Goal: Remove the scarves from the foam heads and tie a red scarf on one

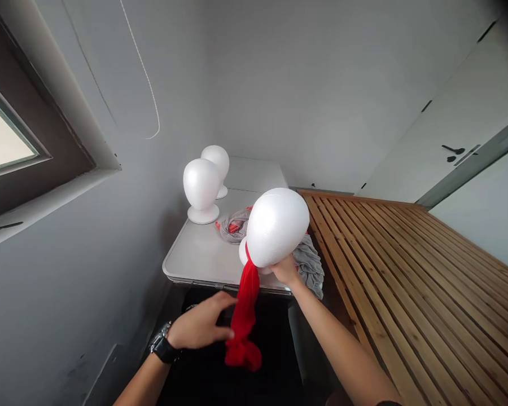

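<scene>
Right hand: On my feed, the right hand (285,269) is curled up under a white foam mannequin head (275,227), fingers closed around its lower end, carrying its weight from below.
Left hand: The left hand (198,324) is half open, fingers reaching toward a red cloth (244,316). The fingertips look to be at its surface, but I cannot tell whether they have hold of it. A black wristwatch (164,344) sits on that wrist.
Held head: It is up off the table, tilted well over, which seems to present its underside to the left hand. A white rounded piece (242,252) shows behind it; I cannot tell whether it belongs to this head.
Red cloth: It runs from the underside of the held head and hangs in a loose twist, clear of the tabletop, probably because the tilt lets it drop freely.
Table: Two more foam heads on round bases (201,184) stand upright toward the far end of a white folding table (195,254), out of the hands' way, near a bunched gray scarf (235,225).
Table edge: A gray cloth (309,268) spills over toward a slatted wooden bench (385,270).
</scene>
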